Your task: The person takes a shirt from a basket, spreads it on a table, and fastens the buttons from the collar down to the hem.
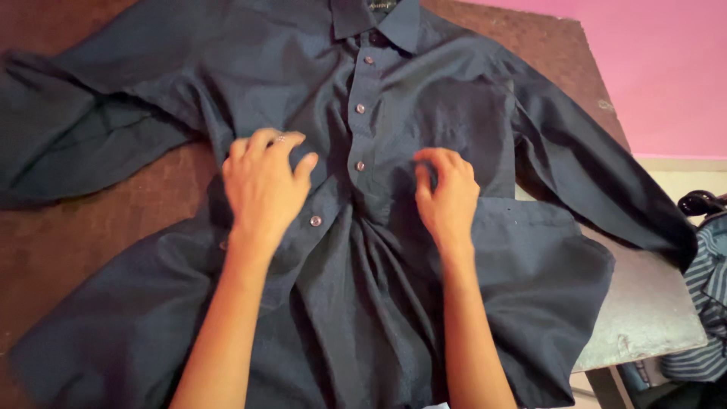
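The desk (68, 250) is mostly hidden under the dark blue shirt (394, 303), so I see only its brown top at the left and far edge and a grey corner at the right. The shirt lies front up, collar (379, 19) away from me, and its collar top, part of its left-hand sleeve (60, 136) and its hem are cut off by the frame. Its other sleeve (598, 174) runs down toward the desk's right corner, where its cuff is hard to make out against a dark thing beyond the edge. A striped cloth (708, 303) hangs there too, only partly in view.

My forearms cover the lower shirt front, which bunches into folds between them. My left hand (261, 189) rests flat on the cloth just left of the button strip, fingers spread and loosely curled, its grip open and clasping nothing. My right hand (447, 197) sits just right of the strip below the chest pocket (462, 113), fingertips bent down into the fabric; I cannot tell whether its grip pinches the cloth or only presses it.

The buttons (360, 108) run between my hands; one button (316, 220) lies just beside my left wrist.
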